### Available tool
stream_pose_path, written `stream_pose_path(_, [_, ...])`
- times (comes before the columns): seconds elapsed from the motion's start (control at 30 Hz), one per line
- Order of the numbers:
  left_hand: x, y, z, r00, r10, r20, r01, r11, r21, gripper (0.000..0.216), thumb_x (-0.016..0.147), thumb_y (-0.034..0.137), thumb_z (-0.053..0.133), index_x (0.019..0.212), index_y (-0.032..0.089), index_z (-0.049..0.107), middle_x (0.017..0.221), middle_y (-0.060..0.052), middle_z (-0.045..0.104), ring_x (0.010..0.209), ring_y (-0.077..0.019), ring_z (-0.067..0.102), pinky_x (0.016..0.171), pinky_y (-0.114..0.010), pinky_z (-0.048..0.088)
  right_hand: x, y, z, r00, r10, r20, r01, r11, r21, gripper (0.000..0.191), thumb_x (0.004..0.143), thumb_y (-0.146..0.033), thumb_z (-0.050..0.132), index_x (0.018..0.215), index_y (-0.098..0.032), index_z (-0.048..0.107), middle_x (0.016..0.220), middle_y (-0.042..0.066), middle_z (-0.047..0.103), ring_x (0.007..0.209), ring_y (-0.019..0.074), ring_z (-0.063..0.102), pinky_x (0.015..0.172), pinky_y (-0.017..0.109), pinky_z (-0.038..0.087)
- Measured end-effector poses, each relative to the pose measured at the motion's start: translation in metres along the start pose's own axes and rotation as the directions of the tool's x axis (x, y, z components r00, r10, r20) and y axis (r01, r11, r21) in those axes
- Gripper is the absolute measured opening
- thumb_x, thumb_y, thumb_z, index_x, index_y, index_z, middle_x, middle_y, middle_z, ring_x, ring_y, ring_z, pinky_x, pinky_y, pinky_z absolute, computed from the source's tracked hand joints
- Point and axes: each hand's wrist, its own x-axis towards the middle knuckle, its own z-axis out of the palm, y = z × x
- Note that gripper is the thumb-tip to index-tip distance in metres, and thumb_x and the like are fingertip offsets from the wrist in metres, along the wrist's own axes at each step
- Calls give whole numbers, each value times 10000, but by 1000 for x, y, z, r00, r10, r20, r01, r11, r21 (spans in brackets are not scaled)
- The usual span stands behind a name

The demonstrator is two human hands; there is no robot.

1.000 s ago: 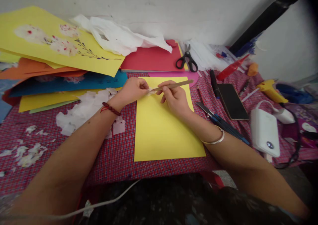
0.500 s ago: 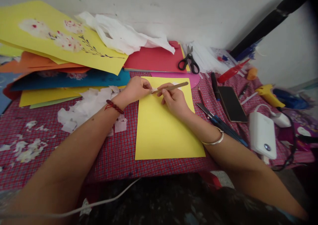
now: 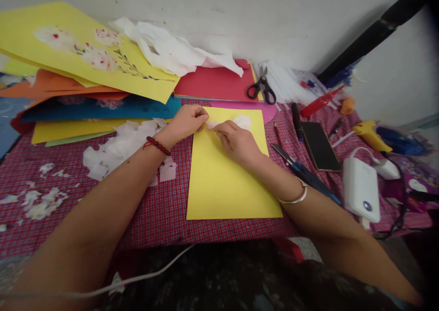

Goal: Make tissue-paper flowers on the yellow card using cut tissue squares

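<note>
A yellow sheet (image 3: 233, 187) lies flat on the checked cloth. At its upper left corner my left hand (image 3: 188, 119) is closed, thumb and fingers pinched together. Whatever is between them is too small to make out. My right hand (image 3: 238, 142) rests over the upper part of the sheet with its fingers drawn together, their tips at a small white paper piece (image 3: 210, 125). I cannot tell whether the fingers grip that piece. No stick shows in this hand now. Behind the right hand, a rounded white paper patch (image 3: 243, 121) sits on the sheet.
Cut white paper pieces (image 3: 116, 146) are heaped left of the sheet, with torn scraps (image 3: 46, 203) farther left. Scissors (image 3: 262, 89) lie on red paper (image 3: 216, 83). To the right are a blue-handled cutter (image 3: 308, 176), a dark phone-like slab (image 3: 320, 145) and a white power bank (image 3: 360, 190).
The brown stick that stuck out of my right hand is no longer visible. That hand has turned slightly and its fingers are bunched lower. The left hand has barely moved.
</note>
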Motion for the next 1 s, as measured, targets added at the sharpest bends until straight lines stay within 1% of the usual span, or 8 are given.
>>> stream_pose_path(0.07, [0, 1, -2, 1000, -17, 5, 17, 997, -76, 86, 849, 169, 574, 785, 173, 631, 652, -9, 623, 586, -109, 563, 581, -236, 427, 1, 3, -2, 989, 102, -106, -73, 966, 248, 202, 1009, -306, 453, 1019, -203, 626, 929, 58, 694, 702, 149, 652, 631, 275, 515])
stream_pose_path(0.17, [-6, 8, -13, 999, -33, -21, 28, 982, -189, 55, 836, 163, 591, 830, 161, 645, 710, -18, 646, 615, -106, 592, 625, -243, 475, 2, 9, -5, 910, 393, -130, -227, 736, 637, 234, 996, -425, 498, 986, -209, 588, 759, -3, 660, 499, 92, 576, 452, 211, 441])
stream_pose_path(0.27, [-18, 16, -31, 998, -51, -28, 44, 978, -206, 69, 831, 174, 599, 843, 153, 664, 749, -31, 665, 643, -107, 603, 670, -262, 502, 5, 14, -6, 830, 556, -29, -309, 504, 806, 275, 953, -479, 573, 934, -205, 575, 682, -26, 653, 428, 74, 546, 376, 183, 383])
stream_pose_path(0.33, [-29, 18, -43, 998, -57, 5, 57, 986, -160, 66, 820, 186, 618, 819, 151, 673, 776, -44, 682, 657, -111, 610, 682, -271, 504, 6, 15, -6, 803, 596, 10, -332, 433, 838, 269, 946, -466, 590, 918, -198, 576, 666, -30, 655, 412, 68, 541, 360, 176, 372])
stream_pose_path(0.5, [-60, 7, -63, 990, -100, 100, 98, 995, 27, 93, 764, 265, 680, 795, 178, 691, 756, -41, 686, 648, -136, 608, 632, -276, 482, 7, 8, -3, 844, 536, 34, -343, 490, 802, 219, 942, -408, 610, 892, -198, 572, 660, -39, 641, 403, 56, 530, 361, 172, 379])
stream_pose_path(0.63, [-69, 2, -55, 994, -88, 70, 78, 989, 129, 131, 768, 311, 659, 793, 187, 693, 725, -30, 669, 625, -138, 579, 590, -274, 445, 5, 4, -2, 893, 449, 33, -322, 587, 743, 196, 943, -382, 607, 930, -187, 594, 729, -22, 656, 427, 51, 544, 382, 177, 407])
stream_pose_path(0.77, [-48, 6, -30, 999, 46, -23, -39, 974, 225, 152, 761, 256, 631, 848, 164, 716, 796, -51, 712, 708, -155, 619, 655, -280, 462, 6, 5, -1, 894, 448, 25, -325, 608, 725, 184, 944, -367, 605, 944, -183, 596, 751, -18, 657, 431, 46, 542, 368, 168, 393])
stream_pose_path(1.0, [-5, 8, 3, 978, 194, 77, -204, 820, 534, 245, 775, 151, 539, 888, 143, 755, 898, -90, 755, 790, -198, 654, 718, -306, 467, 8, 6, 1, 887, 460, 49, -349, 598, 722, 136, 945, -320, 606, 942, -184, 602, 745, -26, 645, 417, 51, 537, 363, 172, 390])
